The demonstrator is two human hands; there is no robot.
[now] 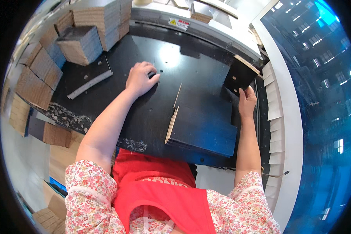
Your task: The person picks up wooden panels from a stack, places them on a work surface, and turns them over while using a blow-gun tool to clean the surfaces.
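The right hand [247, 103] is gripping a black panel [241, 75] near its lower corner, with the thumb pressing on the dark face just below 2 round holes. The panel is tilting at the right end of a black tabletop [142, 117], and its pale wooden edge is showing along the top right.

The left hand [139, 80] is resting near the middle of the tabletop. Its fingers are curling, and its thumb is pointing out to the right; I cannot tell whether the fingertips are gripping anything.

Between the 2 forearms, a stack of black boards [206, 130] is lying flat, its layers showing light edges on the left. Left of the left hand, a black piece with a pale edge [89, 75] is lying at a slant. Behind it, wooden blocks [82, 50] are standing in piles along the far left of the tabletop. A warning label [178, 23] is facing the person from the far rim. The person is wearing a red apron [163, 204] over flowered sleeves [90, 187], and a glossy blue surface [319, 117] is filling the right side
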